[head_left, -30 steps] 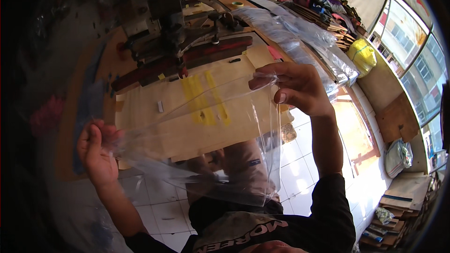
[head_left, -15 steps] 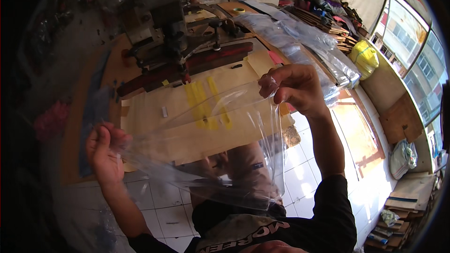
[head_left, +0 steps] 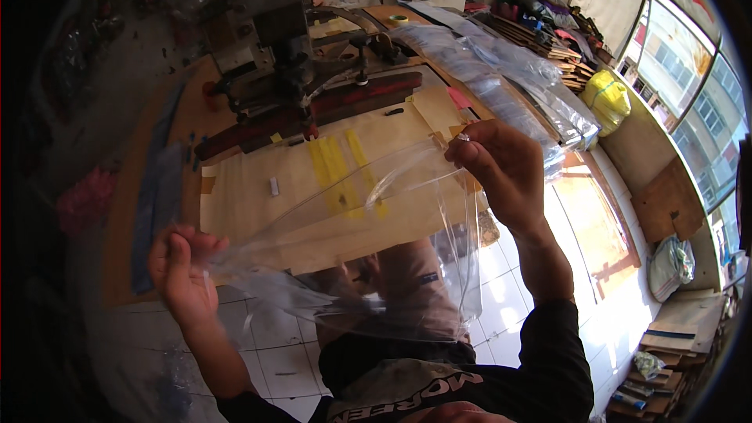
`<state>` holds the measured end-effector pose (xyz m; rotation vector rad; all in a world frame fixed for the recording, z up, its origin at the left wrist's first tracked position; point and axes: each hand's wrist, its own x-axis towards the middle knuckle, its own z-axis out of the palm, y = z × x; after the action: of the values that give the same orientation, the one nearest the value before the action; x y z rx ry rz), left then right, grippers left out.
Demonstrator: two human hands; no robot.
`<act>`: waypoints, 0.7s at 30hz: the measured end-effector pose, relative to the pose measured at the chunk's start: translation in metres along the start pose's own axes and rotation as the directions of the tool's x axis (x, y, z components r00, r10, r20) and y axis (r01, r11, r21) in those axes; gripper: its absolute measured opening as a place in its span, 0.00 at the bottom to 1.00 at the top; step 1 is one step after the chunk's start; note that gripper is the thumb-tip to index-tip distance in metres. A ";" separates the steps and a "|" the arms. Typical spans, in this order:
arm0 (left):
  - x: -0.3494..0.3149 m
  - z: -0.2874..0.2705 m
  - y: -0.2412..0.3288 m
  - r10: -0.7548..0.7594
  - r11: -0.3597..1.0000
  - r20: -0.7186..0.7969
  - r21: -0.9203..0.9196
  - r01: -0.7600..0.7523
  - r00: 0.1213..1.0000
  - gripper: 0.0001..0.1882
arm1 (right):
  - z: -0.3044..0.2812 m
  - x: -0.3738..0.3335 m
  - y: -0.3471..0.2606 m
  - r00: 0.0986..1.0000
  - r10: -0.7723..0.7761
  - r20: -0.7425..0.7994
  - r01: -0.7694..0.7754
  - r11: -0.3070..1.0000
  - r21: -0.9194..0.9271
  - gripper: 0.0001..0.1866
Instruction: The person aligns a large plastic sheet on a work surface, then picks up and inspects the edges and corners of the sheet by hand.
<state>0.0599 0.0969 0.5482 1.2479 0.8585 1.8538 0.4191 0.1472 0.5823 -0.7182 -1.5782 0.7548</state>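
Note:
A clear plastic sheet (head_left: 376,227) hangs stretched between my two hands, sagging toward my lap. My left hand (head_left: 186,266) is closed on its left edge, thumb up. My right hand (head_left: 501,168) pinches its upper right corner, with a bit of plastic bunched at the fingertips. Whether the sheet is one layer or several, I cannot tell. Beneath it lies a tan work board (head_left: 274,211) with yellow tape strips (head_left: 333,176) and a small white piece (head_left: 274,186). Just beyond the board's back edge is the long dark red bar (head_left: 352,106) of a press machine (head_left: 286,31).
Clear plastic sheets (head_left: 486,70) are heaped on the table at the back right, near a tape roll (head_left: 398,19). Bluish strips (head_left: 160,196) lie at the left. A yellow bag (head_left: 607,102) and a white sack (head_left: 671,266) stand by the right wall. White floor tiles (head_left: 286,368) show below.
My left hand has moved slightly down and right. My right hand has lowered a little and turned, still pinching the corner. The sheet's lower edge has risen slightly.

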 end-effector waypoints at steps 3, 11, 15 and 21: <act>-0.004 0.005 -0.001 0.037 0.999 0.002 -0.005 -0.037 0.999 0.11 | 0.007 -0.002 -0.003 0.996 -0.018 -0.083 0.020 1.000 0.022 0.08; -0.014 0.011 -0.010 0.113 0.994 -0.095 0.017 -0.111 0.989 0.11 | 0.018 -0.006 0.002 0.981 -0.151 -0.126 0.124 0.973 -0.197 0.09; -0.010 0.019 -0.004 0.106 0.994 -0.016 0.038 -0.105 0.994 0.10 | 0.016 0.001 0.003 0.991 -0.095 -0.099 0.097 0.995 0.012 0.08; -0.007 0.020 -0.004 0.111 0.994 0.007 -0.006 -0.111 0.994 0.09 | 0.007 0.005 -0.002 0.996 -0.092 -0.005 0.092 0.995 0.037 0.14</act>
<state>0.0819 0.0959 0.5477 1.3226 0.7936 1.9362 0.4114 0.1496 0.5864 -0.6154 -1.5788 0.7133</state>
